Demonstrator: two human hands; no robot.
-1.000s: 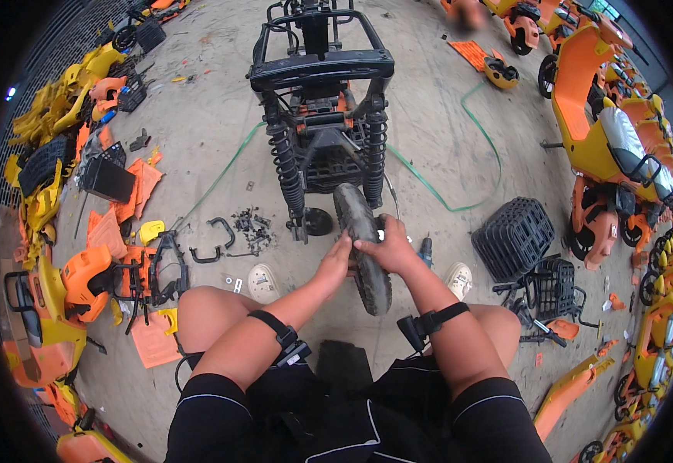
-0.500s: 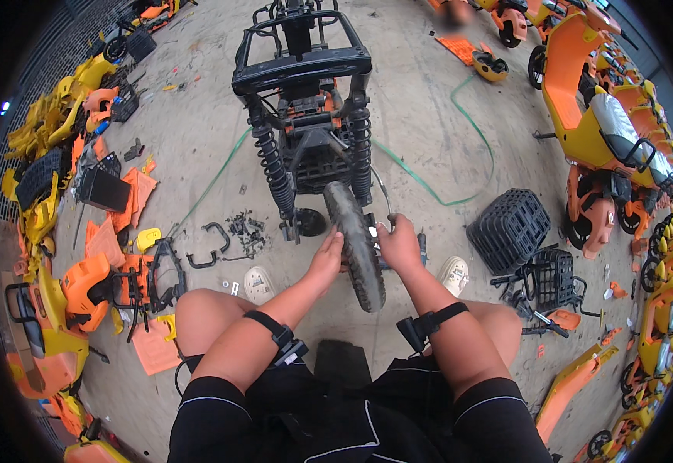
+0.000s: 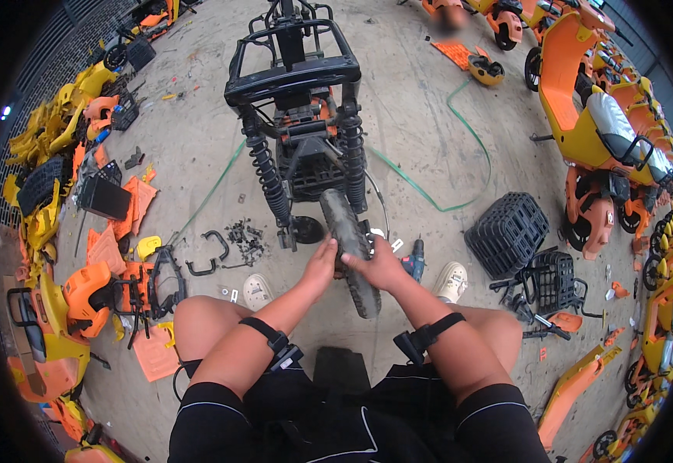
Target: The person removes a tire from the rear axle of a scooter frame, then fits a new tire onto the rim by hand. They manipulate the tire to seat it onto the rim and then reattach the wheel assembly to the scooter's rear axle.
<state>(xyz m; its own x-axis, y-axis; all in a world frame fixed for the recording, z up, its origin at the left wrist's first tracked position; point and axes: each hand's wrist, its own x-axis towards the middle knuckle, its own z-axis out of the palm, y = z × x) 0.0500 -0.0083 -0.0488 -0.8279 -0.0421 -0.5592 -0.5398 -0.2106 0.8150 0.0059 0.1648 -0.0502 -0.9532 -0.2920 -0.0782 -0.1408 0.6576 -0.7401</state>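
A wheel with a worn black tyre [image 3: 338,216] stands upright between my hands, at the rear of a stripped scooter frame [image 3: 294,81]. My left hand [image 3: 322,265] grips the wheel's left side. From the right, my right hand [image 3: 380,266] holds it too, thumb laid across the tread and fingers hidden behind the tyre. Two coil-spring shock absorbers [image 3: 267,181] hang from the frame just beyond the wheel. A black cable [image 3: 386,208] runs down to the wheel's right side, near a small white part. Where the hub meets the frame is hidden.
A cordless drill [image 3: 414,261] stands on the floor right of my hands. Small black parts [image 3: 245,241] lie to the left. Black plastic baskets [image 3: 508,234] sit at the right. Orange and yellow panels [image 3: 89,297] line the left; parked scooters [image 3: 583,116] line the right. A green hose [image 3: 468,116] crosses the floor.
My right hand has come down from the cable side and now wraps the tyre. The wheel has shifted slightly down and left. The drill shows more fully now.
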